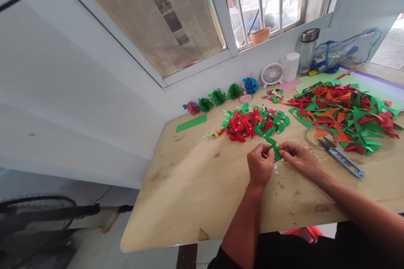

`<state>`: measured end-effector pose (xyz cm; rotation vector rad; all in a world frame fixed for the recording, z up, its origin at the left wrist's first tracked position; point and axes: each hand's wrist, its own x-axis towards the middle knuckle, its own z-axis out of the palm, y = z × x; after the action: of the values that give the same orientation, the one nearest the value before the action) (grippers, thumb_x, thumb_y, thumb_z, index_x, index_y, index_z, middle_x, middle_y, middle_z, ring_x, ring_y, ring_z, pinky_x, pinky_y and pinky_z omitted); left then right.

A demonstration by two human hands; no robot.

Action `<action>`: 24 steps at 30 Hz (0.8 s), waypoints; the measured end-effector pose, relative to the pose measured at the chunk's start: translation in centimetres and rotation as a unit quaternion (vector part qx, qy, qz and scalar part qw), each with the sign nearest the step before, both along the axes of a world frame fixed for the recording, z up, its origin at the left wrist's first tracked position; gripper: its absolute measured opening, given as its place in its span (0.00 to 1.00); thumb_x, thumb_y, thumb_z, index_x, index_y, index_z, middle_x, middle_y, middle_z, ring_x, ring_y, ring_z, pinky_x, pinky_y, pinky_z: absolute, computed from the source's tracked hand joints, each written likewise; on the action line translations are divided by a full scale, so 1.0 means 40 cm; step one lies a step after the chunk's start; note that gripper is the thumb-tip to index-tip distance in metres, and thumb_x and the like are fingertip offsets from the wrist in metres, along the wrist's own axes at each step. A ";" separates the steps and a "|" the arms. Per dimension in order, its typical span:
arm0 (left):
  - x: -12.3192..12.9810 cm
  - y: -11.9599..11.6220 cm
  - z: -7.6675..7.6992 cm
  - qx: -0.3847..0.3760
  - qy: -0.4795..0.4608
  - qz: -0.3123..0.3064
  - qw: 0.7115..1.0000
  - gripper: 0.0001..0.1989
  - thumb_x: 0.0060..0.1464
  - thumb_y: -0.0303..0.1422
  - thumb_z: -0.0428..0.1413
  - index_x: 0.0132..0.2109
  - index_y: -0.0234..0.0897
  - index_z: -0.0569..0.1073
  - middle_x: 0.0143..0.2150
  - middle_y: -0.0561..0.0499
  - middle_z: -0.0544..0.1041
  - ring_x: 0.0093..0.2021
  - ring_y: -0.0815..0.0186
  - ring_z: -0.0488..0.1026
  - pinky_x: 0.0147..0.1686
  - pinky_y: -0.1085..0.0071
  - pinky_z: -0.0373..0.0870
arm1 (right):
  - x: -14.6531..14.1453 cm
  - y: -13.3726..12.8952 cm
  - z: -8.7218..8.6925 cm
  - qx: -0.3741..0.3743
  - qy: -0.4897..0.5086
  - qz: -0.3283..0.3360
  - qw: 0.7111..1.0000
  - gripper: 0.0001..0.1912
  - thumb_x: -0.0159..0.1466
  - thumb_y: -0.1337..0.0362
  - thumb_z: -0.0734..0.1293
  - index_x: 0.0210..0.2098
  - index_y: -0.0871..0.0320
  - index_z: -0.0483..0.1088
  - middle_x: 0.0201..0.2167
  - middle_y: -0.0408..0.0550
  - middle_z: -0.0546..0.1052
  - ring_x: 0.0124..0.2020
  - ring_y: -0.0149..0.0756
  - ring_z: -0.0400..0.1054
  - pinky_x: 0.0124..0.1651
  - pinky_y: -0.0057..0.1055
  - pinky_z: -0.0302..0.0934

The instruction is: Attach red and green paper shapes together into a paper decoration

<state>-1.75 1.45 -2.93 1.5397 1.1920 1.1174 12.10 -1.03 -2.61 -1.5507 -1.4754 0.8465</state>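
Between my two hands is a green paper cutout (277, 154) with a wavy edge, held just above the wooden table (189, 193). My left hand (261, 163) pinches its left side, and my right hand (298, 157) pinches the right side. Small white bits (276, 169) lie on the wood below the paper. Just beyond my hands is a pile of red and green curved paper cutouts (243, 124), some with little white squares on them. Blue-handled thread snips (342, 157) rest to the right of my right hand, their blades over a ring-shaped roll (321, 136).
A large heap of red, orange and green paper scraps (344, 113) covers the right side. Along the wall stand green paper balls (218, 97), a small white fan (272, 74), a white cylinder (291, 67) and a glass bottle (307, 52). A green strip (191, 123) lies at the far left.
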 end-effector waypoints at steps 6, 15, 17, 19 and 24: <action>-0.003 0.010 0.013 -0.080 -0.106 -0.037 0.990 0.09 0.48 0.33 0.54 0.35 0.32 0.75 0.26 0.49 0.76 0.26 0.68 0.72 0.28 0.74 0.68 | 0.011 0.006 -0.013 -0.026 0.046 0.002 0.999 0.10 0.56 0.59 0.62 0.28 0.58 0.70 0.19 0.42 0.69 0.21 0.30 0.60 0.24 0.27 0.53; 0.000 0.016 0.024 -0.128 -0.156 -0.012 0.979 0.08 0.45 0.34 0.56 0.29 0.32 0.74 0.21 0.50 0.75 0.22 0.69 0.71 0.25 0.74 0.68 | 0.008 0.004 0.004 -0.038 0.115 0.017 0.992 0.12 0.55 0.56 0.63 0.28 0.58 0.71 0.19 0.42 0.71 0.22 0.32 0.62 0.26 0.27 0.56; 0.003 0.015 0.020 -0.129 -0.157 -0.009 0.979 0.08 0.45 0.34 0.56 0.29 0.32 0.74 0.21 0.50 0.75 0.22 0.70 0.70 0.25 0.74 0.68 | 0.007 0.003 0.006 -0.048 0.120 0.023 0.991 0.12 0.55 0.56 0.63 0.29 0.58 0.72 0.18 0.42 0.70 0.21 0.32 0.62 0.24 0.27 0.55; 0.006 0.015 0.014 -0.124 -0.158 -0.010 0.980 0.08 0.45 0.34 0.57 0.29 0.32 0.75 0.21 0.50 0.75 0.22 0.70 0.70 0.25 0.74 0.67 | 0.008 0.002 0.006 -0.060 0.121 0.025 0.990 0.13 0.55 0.55 0.63 0.30 0.58 0.71 0.16 0.41 0.69 0.19 0.31 0.60 0.22 0.27 0.52; 0.010 0.019 0.001 -0.140 -0.176 -0.004 0.974 0.10 0.45 0.36 0.58 0.28 0.31 0.75 0.21 0.49 0.75 0.20 0.71 0.69 0.23 0.75 0.66 | 0.009 0.002 0.006 -0.049 0.114 0.024 0.992 0.13 0.54 0.55 0.62 0.29 0.58 0.71 0.17 0.42 0.69 0.20 0.31 0.61 0.23 0.27 0.53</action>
<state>-1.35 2.21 -2.87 1.0794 1.0461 1.1096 12.45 -0.94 -2.39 -1.4400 -1.3261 1.1015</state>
